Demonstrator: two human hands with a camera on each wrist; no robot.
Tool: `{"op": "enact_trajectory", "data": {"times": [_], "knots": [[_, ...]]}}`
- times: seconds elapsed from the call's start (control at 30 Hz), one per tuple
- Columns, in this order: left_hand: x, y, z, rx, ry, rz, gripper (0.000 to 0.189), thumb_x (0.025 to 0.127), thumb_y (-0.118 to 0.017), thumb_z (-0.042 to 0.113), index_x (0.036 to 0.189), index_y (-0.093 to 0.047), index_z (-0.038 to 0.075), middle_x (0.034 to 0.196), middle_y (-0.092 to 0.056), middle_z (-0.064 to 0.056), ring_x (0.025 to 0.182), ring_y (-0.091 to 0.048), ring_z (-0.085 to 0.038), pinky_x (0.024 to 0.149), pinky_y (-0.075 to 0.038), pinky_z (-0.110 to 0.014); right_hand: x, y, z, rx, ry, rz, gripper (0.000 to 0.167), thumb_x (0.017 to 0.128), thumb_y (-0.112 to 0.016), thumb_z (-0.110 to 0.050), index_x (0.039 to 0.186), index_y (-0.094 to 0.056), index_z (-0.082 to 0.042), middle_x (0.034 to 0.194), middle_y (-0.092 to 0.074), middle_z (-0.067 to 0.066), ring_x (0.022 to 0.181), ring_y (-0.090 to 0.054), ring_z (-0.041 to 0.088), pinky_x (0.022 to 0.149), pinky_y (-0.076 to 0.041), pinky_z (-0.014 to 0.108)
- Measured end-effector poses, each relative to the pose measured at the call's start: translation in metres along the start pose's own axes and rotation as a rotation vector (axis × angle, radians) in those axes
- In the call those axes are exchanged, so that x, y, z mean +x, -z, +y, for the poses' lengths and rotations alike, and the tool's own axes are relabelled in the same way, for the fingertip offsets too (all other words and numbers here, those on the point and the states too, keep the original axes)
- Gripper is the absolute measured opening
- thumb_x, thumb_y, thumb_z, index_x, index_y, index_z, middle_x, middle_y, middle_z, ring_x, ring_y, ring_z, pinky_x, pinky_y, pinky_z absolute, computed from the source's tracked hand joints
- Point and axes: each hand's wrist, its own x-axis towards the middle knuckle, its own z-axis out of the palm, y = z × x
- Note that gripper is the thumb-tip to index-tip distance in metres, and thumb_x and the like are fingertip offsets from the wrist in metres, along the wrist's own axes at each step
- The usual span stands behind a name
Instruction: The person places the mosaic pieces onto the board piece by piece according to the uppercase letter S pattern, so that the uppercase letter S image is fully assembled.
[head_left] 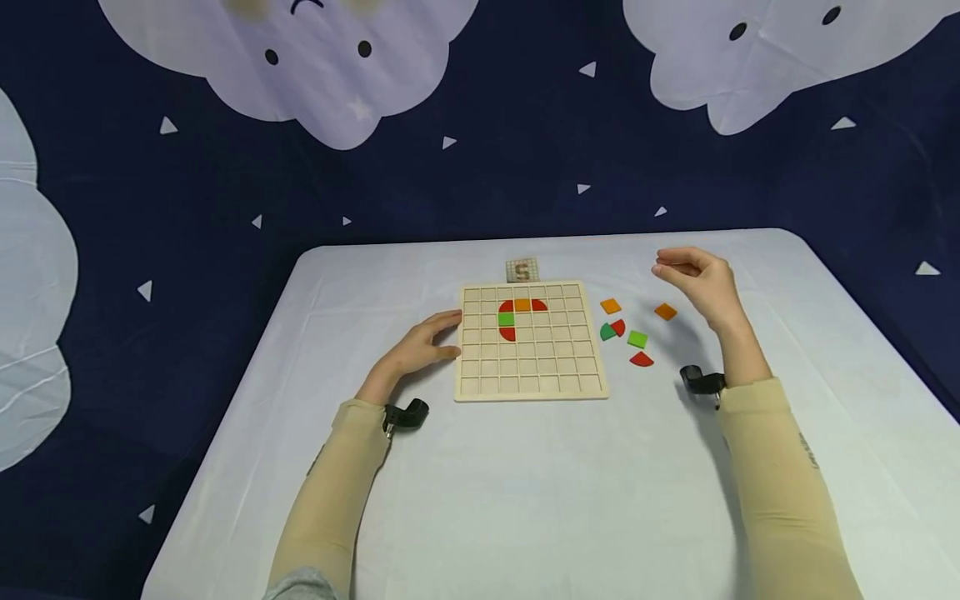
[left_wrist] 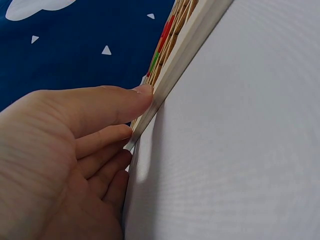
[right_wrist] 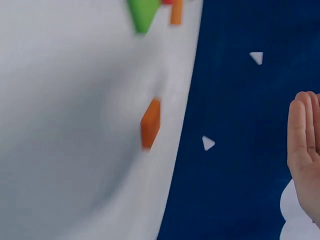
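Observation:
A wooden grid board [head_left: 540, 367] lies on the table, its squares bounded by raised ridges. Near its upper middle sit red quarter-round pieces, an orange square piece [head_left: 522, 305] and a green square piece [head_left: 507, 319]. My left hand [head_left: 420, 346] rests at the board's left edge; in the left wrist view its thumb [left_wrist: 142, 97] touches the rim. Raised above the table to the right is my right hand [head_left: 701, 287], fingers fairly straight, with nothing visible in it. Close below it lies a loose orange square [head_left: 665, 311], also blurred in the right wrist view.
Between board and right hand lie another orange square [head_left: 611, 306], a light green square [head_left: 637, 339], a red quarter-round piece [head_left: 641, 359], and a red and a dark green piece [head_left: 607, 332] together. Behind the board is a small pattern card [head_left: 522, 269] with an S-like figure.

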Motion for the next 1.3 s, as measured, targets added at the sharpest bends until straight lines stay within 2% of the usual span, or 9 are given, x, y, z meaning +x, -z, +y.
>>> {"op": "enact_trajectory", "data": {"times": [0.1, 0.2, 0.3, 0.4, 0.63, 0.77, 0.87, 1.07, 1.3], "knots": [[0.000, 0.000, 0.000, 0.002, -0.006, 0.000, 0.065, 0.087, -0.068, 0.013, 0.143, -0.038, -0.001, 0.150, -0.032, -0.013, 0.139, -0.023, -0.027, 0.113, -0.018, -0.042, 0.001, 0.004, 0.003, -0.192, 0.005, -0.020, 0.045, 0.086, -0.069, -0.035, 0.119, -0.062, -0.005, 0.109, -0.066, 0.005, 0.091, -0.060, 0.008, 0.073, -0.047, 0.016], [0.000, 0.000, 0.000, -0.002, -0.018, 0.003, 0.065, 0.086, -0.068, 0.012, 0.142, -0.038, -0.002, 0.149, -0.032, -0.014, 0.138, -0.024, -0.028, 0.113, -0.019, -0.042, 0.002, 0.008, 0.006, -0.337, 0.024, -0.064, 0.044, 0.088, -0.068, -0.033, 0.118, -0.061, -0.002, 0.110, -0.064, 0.017, 0.095, -0.060, 0.022, 0.077, -0.049, 0.029], [0.000, -0.001, -0.001, -0.006, -0.020, 0.001, 0.065, 0.086, -0.068, 0.012, 0.142, -0.038, -0.002, 0.149, -0.032, -0.014, 0.138, -0.024, -0.028, 0.113, -0.019, -0.042, 0.003, 0.012, 0.007, -0.418, 0.024, -0.135, 0.044, 0.088, -0.067, -0.028, 0.119, -0.060, 0.003, 0.111, -0.061, 0.023, 0.099, -0.058, 0.034, 0.081, -0.049, 0.045], [-0.001, 0.000, 0.000, -0.008, -0.023, -0.001, 0.065, 0.087, -0.068, 0.012, 0.142, -0.037, -0.003, 0.149, -0.031, -0.015, 0.139, -0.023, -0.029, 0.113, -0.018, -0.043, 0.006, 0.014, 0.008, -0.467, 0.005, -0.207, 0.044, 0.089, -0.067, -0.025, 0.119, -0.059, 0.005, 0.112, -0.060, 0.026, 0.101, -0.057, 0.038, 0.082, -0.047, 0.051], [-0.002, 0.000, 0.001, -0.016, -0.014, 0.003, 0.065, 0.086, -0.068, 0.012, 0.142, -0.038, -0.002, 0.150, -0.031, -0.013, 0.139, -0.023, -0.028, 0.113, -0.017, -0.043, 0.016, 0.016, 0.009, -0.600, -0.039, -0.370, 0.046, 0.088, -0.066, -0.023, 0.118, -0.058, 0.010, 0.111, -0.060, 0.028, 0.100, -0.054, 0.041, 0.081, -0.045, 0.052], [-0.002, 0.001, 0.002, -0.018, -0.010, 0.001, 0.064, 0.086, -0.068, 0.011, 0.142, -0.038, -0.002, 0.150, -0.031, -0.014, 0.139, -0.022, -0.028, 0.113, -0.017, -0.043, 0.020, 0.014, 0.012, -0.679, -0.046, -0.431, 0.046, 0.086, -0.067, -0.021, 0.113, -0.058, 0.015, 0.109, -0.060, 0.030, 0.098, -0.053, 0.044, 0.083, -0.044, 0.055], [-0.002, 0.001, 0.003, -0.017, -0.009, 0.002, 0.064, 0.086, -0.068, 0.011, 0.142, -0.038, -0.002, 0.150, -0.031, -0.014, 0.139, -0.023, -0.028, 0.113, -0.017, -0.043, 0.023, 0.012, 0.016, -0.717, -0.070, -0.452, 0.044, 0.085, -0.066, -0.020, 0.111, -0.059, 0.015, 0.107, -0.060, 0.030, 0.096, -0.054, 0.042, 0.081, -0.044, 0.054], [-0.002, 0.000, 0.002, -0.006, -0.020, 0.005, 0.065, 0.086, -0.067, 0.012, 0.142, -0.038, -0.002, 0.149, -0.032, -0.014, 0.138, -0.024, -0.028, 0.113, -0.018, -0.042, 0.025, 0.010, 0.022, -0.753, -0.173, -0.478, 0.040, 0.082, -0.071, -0.023, 0.102, -0.065, 0.011, 0.094, -0.062, 0.022, 0.084, -0.052, 0.034, 0.067, -0.047, 0.043], [-0.002, 0.000, 0.000, 0.000, -0.009, 0.007, 0.065, 0.086, -0.067, 0.013, 0.142, -0.038, -0.001, 0.149, -0.032, -0.013, 0.138, -0.024, -0.027, 0.113, -0.018, -0.042, 0.026, 0.008, 0.028, -0.763, -0.128, -0.484, 0.033, 0.081, -0.072, -0.018, 0.096, -0.066, 0.010, 0.084, -0.063, 0.016, 0.079, -0.053, 0.031, 0.068, -0.045, 0.043]]}}
